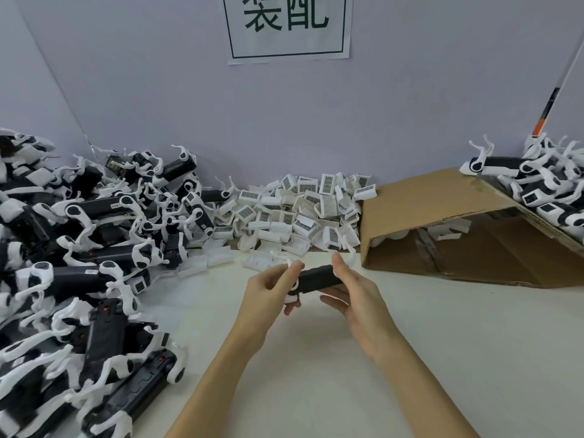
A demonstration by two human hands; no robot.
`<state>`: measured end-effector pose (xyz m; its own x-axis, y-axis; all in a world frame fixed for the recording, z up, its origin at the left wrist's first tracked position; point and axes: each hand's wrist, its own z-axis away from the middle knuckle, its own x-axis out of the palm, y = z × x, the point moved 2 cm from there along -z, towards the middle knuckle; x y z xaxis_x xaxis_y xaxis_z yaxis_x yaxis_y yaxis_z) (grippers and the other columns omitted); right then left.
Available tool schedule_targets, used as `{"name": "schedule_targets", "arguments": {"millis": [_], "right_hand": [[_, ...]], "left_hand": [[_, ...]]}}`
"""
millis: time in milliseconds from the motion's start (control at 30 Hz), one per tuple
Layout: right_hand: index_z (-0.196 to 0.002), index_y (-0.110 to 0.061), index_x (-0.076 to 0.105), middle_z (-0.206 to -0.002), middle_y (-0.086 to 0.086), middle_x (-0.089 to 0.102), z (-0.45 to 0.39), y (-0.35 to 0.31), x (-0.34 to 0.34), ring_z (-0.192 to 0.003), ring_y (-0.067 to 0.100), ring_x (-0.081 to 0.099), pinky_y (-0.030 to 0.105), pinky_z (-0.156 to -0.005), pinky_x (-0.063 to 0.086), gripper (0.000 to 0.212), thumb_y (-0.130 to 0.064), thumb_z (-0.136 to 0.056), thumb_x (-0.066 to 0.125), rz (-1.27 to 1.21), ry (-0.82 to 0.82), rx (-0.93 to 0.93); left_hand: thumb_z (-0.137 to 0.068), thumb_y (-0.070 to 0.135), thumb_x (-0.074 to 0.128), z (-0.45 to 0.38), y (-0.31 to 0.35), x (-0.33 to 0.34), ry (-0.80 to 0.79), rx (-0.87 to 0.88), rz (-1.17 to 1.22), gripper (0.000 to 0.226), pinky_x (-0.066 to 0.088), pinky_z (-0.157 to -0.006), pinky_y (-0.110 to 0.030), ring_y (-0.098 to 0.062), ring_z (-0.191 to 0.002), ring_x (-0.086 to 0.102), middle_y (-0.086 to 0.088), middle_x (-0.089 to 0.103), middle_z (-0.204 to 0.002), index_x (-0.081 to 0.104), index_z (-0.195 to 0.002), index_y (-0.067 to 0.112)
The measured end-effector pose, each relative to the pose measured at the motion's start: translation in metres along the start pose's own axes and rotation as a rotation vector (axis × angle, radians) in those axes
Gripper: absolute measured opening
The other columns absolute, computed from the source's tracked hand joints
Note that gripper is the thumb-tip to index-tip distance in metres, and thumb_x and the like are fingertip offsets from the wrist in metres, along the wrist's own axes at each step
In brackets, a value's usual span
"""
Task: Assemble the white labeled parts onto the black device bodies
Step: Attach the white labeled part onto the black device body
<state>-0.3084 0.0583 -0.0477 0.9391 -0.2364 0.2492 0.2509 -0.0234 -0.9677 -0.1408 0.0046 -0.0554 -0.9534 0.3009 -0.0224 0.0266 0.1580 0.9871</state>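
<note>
Both hands hold one black device body [319,278] up over the white tabletop [442,343]. The left hand [268,292] curls round its left end, and the right hand [350,292] pinches the right end. I cannot tell if its white part is on yet.

At 12 o'clock lies a heap of white labeled parts [294,213], still loose. At 9 o'clock sits a big pile of device bodies [79,263], so much seems left. At 2 o'clock more bodies [546,188] rest on a tipped cardboard box [420,210]. A paper sign [287,26] hangs on the wall. Nothing blocks the hands.
</note>
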Motion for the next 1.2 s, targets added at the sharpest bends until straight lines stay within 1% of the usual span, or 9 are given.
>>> {"name": "schedule_targets", "arguments": {"millis": [200,267,367,500,633,767,933,1067,1200], "right_hand": [[-0.13,-0.028,0.064,-0.111,0.01,0.078,0.006,-0.013,-0.004,-0.101,0.03,0.077,0.033,-0.076,0.058,0.062,-0.068,-0.085,0.074,0.042,-0.249,0.034],[-0.129,-0.029,0.061,-0.088,0.011,0.073,0.008,-0.015,-0.009,-0.074,0.025,0.072,0.028,-0.061,0.053,0.061,-0.063,-0.082,0.08,0.032,-0.319,0.074],[-0.134,-0.033,0.063,-0.08,0.01,0.06,0.005,-0.013,-0.018,-0.066,0.018,0.058,0.023,-0.052,0.048,0.05,-0.026,-0.089,0.084,-0.246,-0.371,0.082],[-0.147,-0.04,0.052,-0.1,0.02,0.064,0.001,-0.015,-0.029,-0.09,0.026,0.064,0.029,-0.075,0.057,0.073,0.01,-0.096,0.062,-0.175,-0.511,0.027],[-0.147,-0.035,0.054,-0.119,0.027,0.065,0.0,-0.014,-0.036,-0.111,0.034,0.066,0.034,-0.086,0.056,0.092,0.029,-0.083,0.039,-0.068,-0.616,0.095],[-0.146,-0.016,0.058,-0.142,0.028,0.06,-0.001,-0.013,-0.035,-0.131,0.051,0.057,0.048,-0.105,0.054,0.078,0.022,-0.083,0.033,-0.12,-0.656,0.118],[-0.142,-0.019,0.064,-0.146,0.016,0.061,-0.003,-0.01,-0.024,-0.133,0.042,0.059,0.054,-0.111,0.049,0.042,-0.028,-0.103,0.051,-0.201,-0.476,0.078],[-0.137,-0.025,0.065,-0.125,0.011,0.074,-0.004,0.0,-0.008,-0.115,0.029,0.073,0.043,-0.097,0.056,0.069,-0.063,-0.08,0.074,0.046,-0.256,0.062],[-0.126,-0.012,0.069,-0.118,0.013,0.076,-0.004,0.003,-0.005,-0.11,0.027,0.074,0.042,-0.091,0.059,0.058,-0.043,-0.078,0.079,-0.032,-0.168,0.037]], "left_hand": [[-0.092,0.058,0.069,0.002,0.007,-0.011,0.051,0.166,-0.088,0.034,0.038,-0.059,-0.008,-0.004,-0.061,0.054,0.017,0.06,-0.068,0.062,-0.071,0.032],[-0.094,0.057,0.069,0.0,0.007,-0.011,-0.022,0.146,-0.04,0.02,0.05,-0.082,-0.013,0.002,-0.096,0.068,0.024,0.075,-0.108,0.076,-0.101,0.039],[-0.086,0.078,0.071,-0.001,0.005,-0.007,-0.032,0.037,0.157,0.068,0.047,-0.115,-0.037,-0.017,-0.137,0.064,0.005,0.069,-0.145,0.068,-0.14,0.037],[-0.088,0.088,0.05,0.001,0.006,-0.002,-0.141,-0.185,0.487,0.093,0.06,-0.098,-0.045,-0.047,-0.12,0.07,-0.021,0.069,-0.141,0.059,-0.149,0.019],[-0.102,0.075,0.038,0.002,0.001,-0.002,-0.132,-0.218,0.419,0.074,0.053,-0.067,-0.035,-0.033,-0.077,0.065,-0.018,0.071,-0.113,0.065,-0.14,0.017],[-0.096,0.05,0.074,0.001,0.004,-0.01,-0.096,-0.217,0.321,0.04,0.056,-0.07,-0.036,-0.026,-0.08,0.069,-0.011,0.075,-0.106,0.074,-0.131,0.029],[-0.089,0.028,0.069,0.0,0.007,-0.011,-0.019,-0.123,0.326,0.049,0.065,-0.086,-0.041,-0.032,-0.104,0.077,-0.012,0.078,-0.125,0.069,-0.136,0.017],[-0.093,0.03,0.073,0.005,0.014,-0.009,0.002,0.055,0.249,0.048,0.059,-0.09,-0.026,-0.023,-0.119,0.074,-0.001,0.073,-0.139,0.066,-0.141,0.027],[-0.089,0.046,0.072,0.007,0.016,-0.01,-0.051,0.083,0.141,0.057,0.048,-0.1,-0.032,-0.016,-0.131,0.065,0.005,0.069,-0.144,0.062,-0.145,0.042]]}}
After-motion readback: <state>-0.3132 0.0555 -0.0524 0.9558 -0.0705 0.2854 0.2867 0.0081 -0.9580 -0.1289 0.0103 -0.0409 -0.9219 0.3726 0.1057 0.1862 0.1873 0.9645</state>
